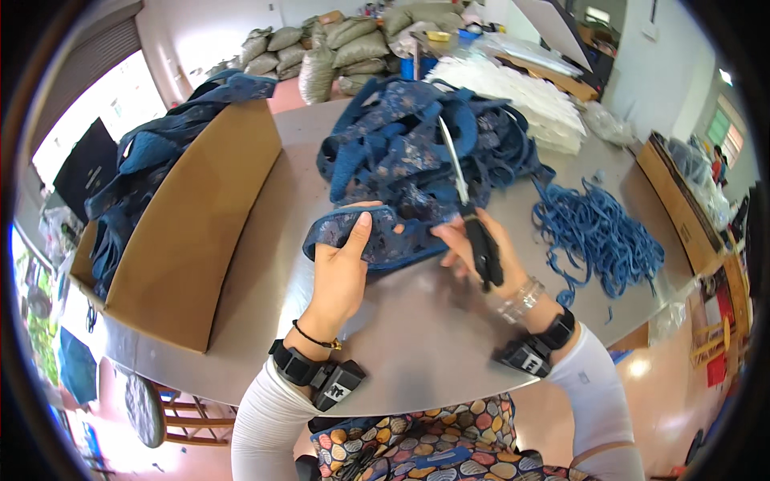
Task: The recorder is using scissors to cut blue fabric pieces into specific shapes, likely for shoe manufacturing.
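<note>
My left hand (340, 276) grips a dark blue patterned fabric piece (327, 231) with a lighter blue bound edge, thumb on top. The piece stretches right toward my right hand (505, 255), whose fingertips are at its right end; whether they pinch it is blurred. Scissors (483, 250) with black handles rest in my right hand, their long metal blades pointing away from me over the fabric pile. That pile of blue patterned fabric pieces (393, 136) lies just beyond both hands. To the right is a tangled heap of thin blue fabric strips (593, 236).
On the left of the metal table (417, 353) stands a cardboard box (192, 232) filled with more blue fabric. White sheets (521, 100) are stacked at the back right. Another cardboard box (682, 208) sits at the right edge. A stool (144, 410) is at lower left.
</note>
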Action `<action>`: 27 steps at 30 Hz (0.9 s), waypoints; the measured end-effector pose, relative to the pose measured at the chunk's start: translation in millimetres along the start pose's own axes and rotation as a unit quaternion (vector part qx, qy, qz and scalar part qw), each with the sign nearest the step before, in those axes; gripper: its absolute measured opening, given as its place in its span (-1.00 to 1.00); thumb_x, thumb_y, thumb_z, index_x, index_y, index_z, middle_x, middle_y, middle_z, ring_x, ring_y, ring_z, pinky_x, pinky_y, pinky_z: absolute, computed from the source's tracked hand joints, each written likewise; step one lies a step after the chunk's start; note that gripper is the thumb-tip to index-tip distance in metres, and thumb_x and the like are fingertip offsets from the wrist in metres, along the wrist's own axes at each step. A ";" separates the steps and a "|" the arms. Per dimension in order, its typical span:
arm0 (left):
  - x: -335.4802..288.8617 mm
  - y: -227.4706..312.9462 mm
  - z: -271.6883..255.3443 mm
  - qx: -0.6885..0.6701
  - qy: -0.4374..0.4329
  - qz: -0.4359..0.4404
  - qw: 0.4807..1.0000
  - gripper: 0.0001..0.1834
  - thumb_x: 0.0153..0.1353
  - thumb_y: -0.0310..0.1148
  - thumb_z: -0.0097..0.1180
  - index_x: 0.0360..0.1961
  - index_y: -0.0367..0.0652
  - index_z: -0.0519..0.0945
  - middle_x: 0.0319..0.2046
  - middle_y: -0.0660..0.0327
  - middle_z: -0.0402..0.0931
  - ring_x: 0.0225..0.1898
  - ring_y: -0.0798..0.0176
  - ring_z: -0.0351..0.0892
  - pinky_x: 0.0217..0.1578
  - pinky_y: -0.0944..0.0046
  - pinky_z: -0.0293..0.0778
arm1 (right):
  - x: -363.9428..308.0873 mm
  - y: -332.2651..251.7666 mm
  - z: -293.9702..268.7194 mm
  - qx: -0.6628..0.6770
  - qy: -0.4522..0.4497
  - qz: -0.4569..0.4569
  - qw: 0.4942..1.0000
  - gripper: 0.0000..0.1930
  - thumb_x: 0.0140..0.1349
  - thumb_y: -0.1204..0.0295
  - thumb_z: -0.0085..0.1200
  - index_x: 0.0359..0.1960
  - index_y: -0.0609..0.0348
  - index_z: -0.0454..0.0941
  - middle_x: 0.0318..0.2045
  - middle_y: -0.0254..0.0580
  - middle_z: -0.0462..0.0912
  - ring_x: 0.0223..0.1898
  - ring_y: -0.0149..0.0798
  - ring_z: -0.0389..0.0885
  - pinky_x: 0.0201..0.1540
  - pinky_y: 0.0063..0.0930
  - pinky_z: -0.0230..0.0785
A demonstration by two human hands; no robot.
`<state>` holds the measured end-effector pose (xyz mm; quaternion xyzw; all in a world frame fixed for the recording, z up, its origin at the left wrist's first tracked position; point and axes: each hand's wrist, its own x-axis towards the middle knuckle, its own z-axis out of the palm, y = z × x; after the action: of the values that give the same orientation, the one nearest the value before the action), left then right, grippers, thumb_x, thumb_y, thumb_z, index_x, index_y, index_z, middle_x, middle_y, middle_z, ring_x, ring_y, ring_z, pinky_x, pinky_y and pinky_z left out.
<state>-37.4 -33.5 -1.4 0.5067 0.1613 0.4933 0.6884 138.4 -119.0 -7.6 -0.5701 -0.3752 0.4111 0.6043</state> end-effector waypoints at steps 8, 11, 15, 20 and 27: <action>16.0 35.9 -39.8 -0.124 0.147 0.036 0.981 -0.79 0.21 -0.34 0.04 -0.19 -0.22 0.48 -0.36 0.18 0.53 -0.36 0.29 0.53 -0.30 0.31 0.49 | 6.9 -21.3 -20.1 -0.058 0.112 -0.188 0.974 -0.77 0.18 0.29 0.03 -0.43 0.23 0.44 -0.52 -0.20 0.58 -0.68 -0.49 0.46 -0.69 -0.72 0.28; 12.2 37.4 -41.5 -0.105 0.126 -0.066 0.984 -0.80 0.14 -0.34 0.12 -0.27 -0.22 0.50 -0.44 0.14 0.56 -0.47 0.26 0.55 -0.43 0.27 0.52 | 11.6 -14.7 -16.8 -0.017 0.137 -0.220 0.966 -0.77 0.14 0.32 0.04 -0.52 0.25 0.44 -0.65 -0.26 0.49 -0.76 -0.49 0.39 -0.74 -0.68 0.23; 9.6 20.3 -28.9 -0.052 0.043 -0.110 0.992 -0.88 0.03 -0.49 0.13 -0.36 -0.27 0.54 -0.43 0.12 0.58 -0.42 0.25 0.57 -0.33 0.29 0.51 | 6.8 -8.2 -7.3 -0.047 0.084 -0.207 0.974 -0.83 0.15 0.41 -0.02 -0.51 0.27 0.41 -0.63 -0.24 0.47 -0.76 -0.49 0.34 -0.73 -0.67 0.15; 2.0 16.5 -26.6 -0.013 0.010 -0.079 0.997 -0.85 0.07 -0.45 0.17 -0.33 -0.27 0.55 -0.42 0.20 0.58 -0.38 0.34 0.56 -0.30 0.35 0.48 | -7.8 4.6 12.6 -0.072 -0.068 -0.083 0.992 -0.84 0.12 0.43 0.04 -0.37 0.26 0.39 -0.61 -0.25 0.49 -0.76 -0.53 0.34 -0.71 -0.67 0.14; -3.2 20.8 -11.0 -0.072 0.016 -0.048 0.996 -0.80 0.17 -0.36 0.11 -0.23 -0.23 0.50 -0.37 0.26 0.55 -0.36 0.36 0.57 -0.31 0.36 0.51 | -21.7 14.9 14.2 -0.042 -0.254 0.010 0.966 -0.58 0.15 0.07 -0.02 -0.20 0.20 0.35 -0.40 -0.34 0.42 -0.61 -0.55 0.27 -0.55 -0.69 0.20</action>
<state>-57.6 -30.2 10.8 0.4392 0.1603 0.4780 0.7436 116.0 -133.5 -21.1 -0.4759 -0.5274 0.5321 0.4607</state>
